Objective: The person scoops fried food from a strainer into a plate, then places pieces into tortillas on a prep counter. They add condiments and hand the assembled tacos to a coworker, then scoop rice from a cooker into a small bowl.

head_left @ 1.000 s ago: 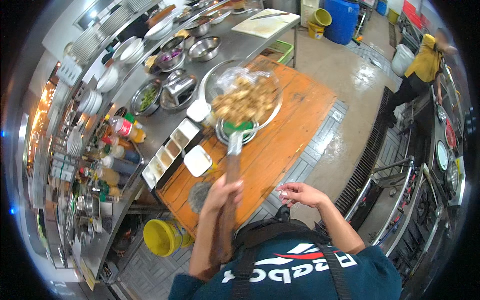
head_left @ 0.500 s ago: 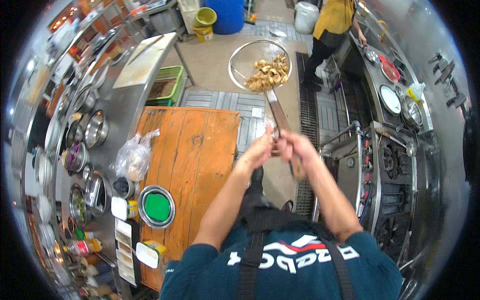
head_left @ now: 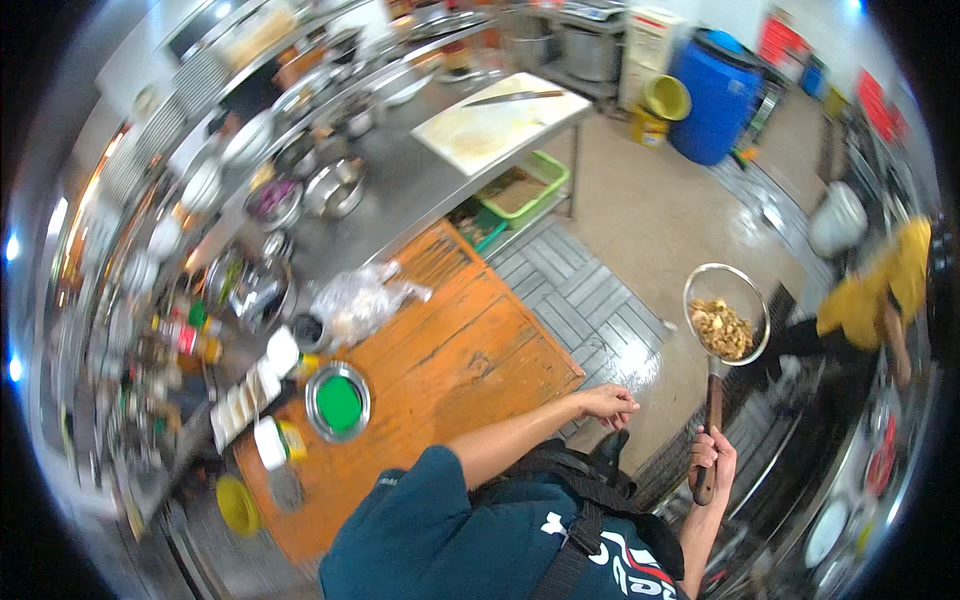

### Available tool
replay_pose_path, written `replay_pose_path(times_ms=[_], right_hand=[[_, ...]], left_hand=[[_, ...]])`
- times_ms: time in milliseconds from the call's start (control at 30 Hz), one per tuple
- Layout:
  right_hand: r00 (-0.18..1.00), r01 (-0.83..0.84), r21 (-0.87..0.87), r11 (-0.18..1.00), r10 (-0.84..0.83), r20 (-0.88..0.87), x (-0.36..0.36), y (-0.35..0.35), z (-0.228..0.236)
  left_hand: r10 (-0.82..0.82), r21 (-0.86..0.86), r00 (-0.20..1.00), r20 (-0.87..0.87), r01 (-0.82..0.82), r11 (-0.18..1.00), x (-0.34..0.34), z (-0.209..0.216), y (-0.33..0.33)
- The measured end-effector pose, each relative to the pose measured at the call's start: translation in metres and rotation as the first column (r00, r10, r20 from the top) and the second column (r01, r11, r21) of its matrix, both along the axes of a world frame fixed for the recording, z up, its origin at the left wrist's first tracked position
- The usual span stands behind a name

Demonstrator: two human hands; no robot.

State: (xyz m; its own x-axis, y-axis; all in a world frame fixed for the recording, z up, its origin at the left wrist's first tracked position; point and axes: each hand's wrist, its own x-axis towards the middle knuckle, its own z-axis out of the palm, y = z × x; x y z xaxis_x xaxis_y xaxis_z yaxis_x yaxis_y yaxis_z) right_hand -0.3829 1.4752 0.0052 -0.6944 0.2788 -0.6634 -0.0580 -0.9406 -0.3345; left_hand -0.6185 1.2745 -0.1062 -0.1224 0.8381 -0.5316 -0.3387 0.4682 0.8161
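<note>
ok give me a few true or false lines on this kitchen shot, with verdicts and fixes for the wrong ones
1. The right hand grips the handle of the strainer. True.
2. The strainer is empty. False: brown food pieces lie in it.
3. A knife lies on the white cutting board. True.
4. The left hand is also on the handle. False: the left hand is apart from it.
5. The big barrel is red. False: the barrel is blue.
</note>
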Motion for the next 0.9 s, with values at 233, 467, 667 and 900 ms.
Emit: replay_pose_path(times_ms=[233, 467, 667, 900], right_hand=[[0.964, -0.219, -0.068, 0.973, 0.205, -0.168, -0.053, 0.142, -0.03], [0.824, -0.536, -0.05, 0.843, 0.509, -0.248, -0.124, 0.19, 0.007], [0.705, -0.677, 0.448, 0.583, 0.689, 0.169, -0.106, 0.091, 0.126], [0.432, -0.82, 0.432, 0.375, 0.901, 0.038, -0.106, -0.074, 0.12]], left_hand=[[0.358, -0.129, 0.888, -0.29, -0.407, 0.904, -0.032, -0.045, 0.003], [0.534, -0.229, 0.751, -0.388, -0.64, 0.734, 0.019, -0.062, -0.056], [0.601, -0.314, 0.672, -0.433, -0.737, 0.599, 0.112, -0.08, -0.156], [0.764, -0.282, 0.424, -0.486, -0.904, 0.322, 0.284, -0.066, -0.33]])
